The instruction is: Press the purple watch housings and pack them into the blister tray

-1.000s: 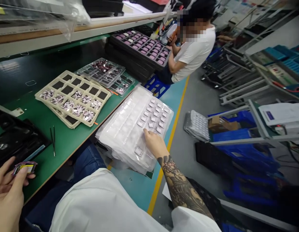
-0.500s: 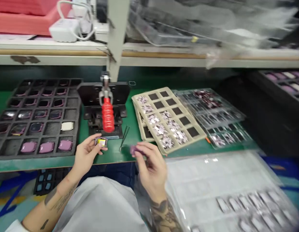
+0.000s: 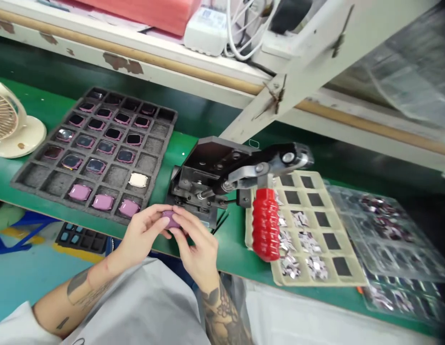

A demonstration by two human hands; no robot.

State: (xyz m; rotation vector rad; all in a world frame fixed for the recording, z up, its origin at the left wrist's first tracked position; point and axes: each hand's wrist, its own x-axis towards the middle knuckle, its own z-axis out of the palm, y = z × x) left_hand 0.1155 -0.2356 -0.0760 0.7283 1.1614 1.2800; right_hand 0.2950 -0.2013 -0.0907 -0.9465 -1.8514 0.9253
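A purple smartwatch case (image 3: 171, 219) is pinched between both hands, just in front of a black toggle-clamp press. My left hand (image 3: 145, 232) grips its left side with thumb and fingers. The fingers of my right hand (image 3: 197, 244) are closed on its right side and top. Its underside is hidden from view. Behind the hands stands the press (image 3: 200, 182), its red handle (image 3: 266, 225) hanging down at the right. Dark tweezers (image 3: 221, 220) lie on the green bench beside the press, partly hidden.
To the left, a grey foam tray (image 3: 116, 177) holds purple watch cases, several with dark screens, and one white piece. At the right are a beige tray (image 3: 330, 263) of small shiny parts and clear plastic trays (image 3: 383, 230). A fan (image 3: 19, 129) stands far left; a shelf beam (image 3: 193, 72) crosses above.
My right hand has brought the purple piece over to the watch part in my left hand, and both hands now hold them together. The view has turned left and tilted.
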